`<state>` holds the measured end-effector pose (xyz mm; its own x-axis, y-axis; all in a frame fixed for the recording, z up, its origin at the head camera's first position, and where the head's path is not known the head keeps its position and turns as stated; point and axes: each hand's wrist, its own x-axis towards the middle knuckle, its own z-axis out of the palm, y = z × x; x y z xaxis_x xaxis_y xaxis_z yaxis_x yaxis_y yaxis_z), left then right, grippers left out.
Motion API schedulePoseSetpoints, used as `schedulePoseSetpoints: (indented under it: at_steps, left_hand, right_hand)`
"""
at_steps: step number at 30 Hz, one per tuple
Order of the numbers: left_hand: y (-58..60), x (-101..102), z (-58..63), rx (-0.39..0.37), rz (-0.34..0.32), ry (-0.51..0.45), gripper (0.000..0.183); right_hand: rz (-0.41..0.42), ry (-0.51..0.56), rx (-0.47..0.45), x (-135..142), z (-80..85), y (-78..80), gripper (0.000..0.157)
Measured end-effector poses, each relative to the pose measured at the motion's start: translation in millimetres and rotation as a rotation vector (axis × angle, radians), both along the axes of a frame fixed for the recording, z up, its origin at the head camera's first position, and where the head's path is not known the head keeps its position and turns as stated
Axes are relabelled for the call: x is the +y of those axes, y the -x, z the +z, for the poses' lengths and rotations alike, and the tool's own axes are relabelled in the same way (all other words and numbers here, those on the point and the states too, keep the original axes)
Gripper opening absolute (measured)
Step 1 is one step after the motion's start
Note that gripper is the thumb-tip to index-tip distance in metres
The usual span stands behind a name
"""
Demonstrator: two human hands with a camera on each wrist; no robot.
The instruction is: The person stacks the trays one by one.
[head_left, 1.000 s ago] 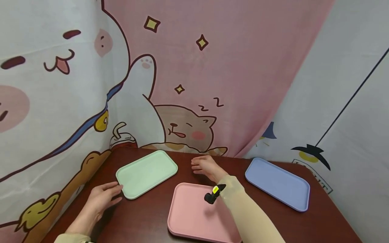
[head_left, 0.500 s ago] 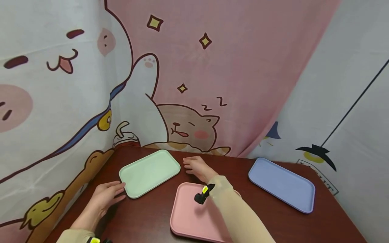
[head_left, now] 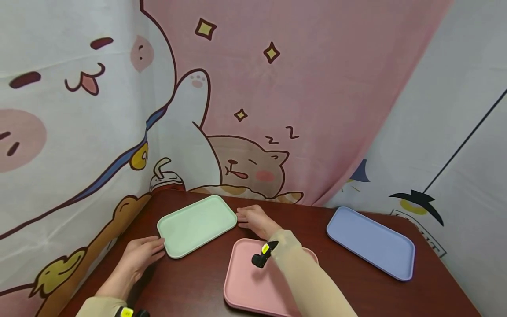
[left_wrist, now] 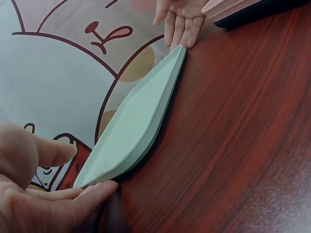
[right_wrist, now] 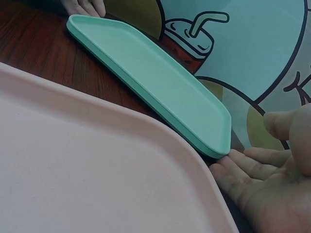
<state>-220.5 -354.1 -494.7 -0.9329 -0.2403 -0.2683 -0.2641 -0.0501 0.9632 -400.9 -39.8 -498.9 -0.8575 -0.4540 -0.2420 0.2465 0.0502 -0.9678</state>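
A mint-green rectangular tray lies on the dark red-brown table, set at a slant. At its left end, the fingertips of my left hand touch the rim, fingers fairly straight. My right hand meets the opposite end, its fingertips against the tray's right edge. The left wrist view shows the green tray between both hands, with the left fingers at its near corner. In the right wrist view, straight right fingers touch the corner of the green tray. Neither hand is curled around it.
A pink tray sits in front, partly covered by my right forearm. Further right lies a blue tray. A printed cartoon curtain hangs directly behind the table.
My right hand has moved left from the table's middle to the green tray's right edge. My left hand stays at the tray's left end. The view has shifted slightly.
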Motion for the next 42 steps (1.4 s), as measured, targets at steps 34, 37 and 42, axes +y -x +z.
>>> schedulePoseSetpoints:
  at_steps: [34,37,42]
  left_hand:
    - [4.4,2,2.2,0.063,0.024,0.080,0.057]
    - [3.9,2,3.4,0.064,0.021,0.087,0.056]
    - [3.1,3,6.9,0.062,-0.002,0.108,0.055]
  right_hand:
    - [-0.102,-0.079,-0.043,6,12.0,-6.5,0.026]
    - [-0.089,-0.055,-0.041,9,14.3,-6.8,0.028]
    - [-0.065,-0.049,-0.042,17,21.0,-10.6,0.027]
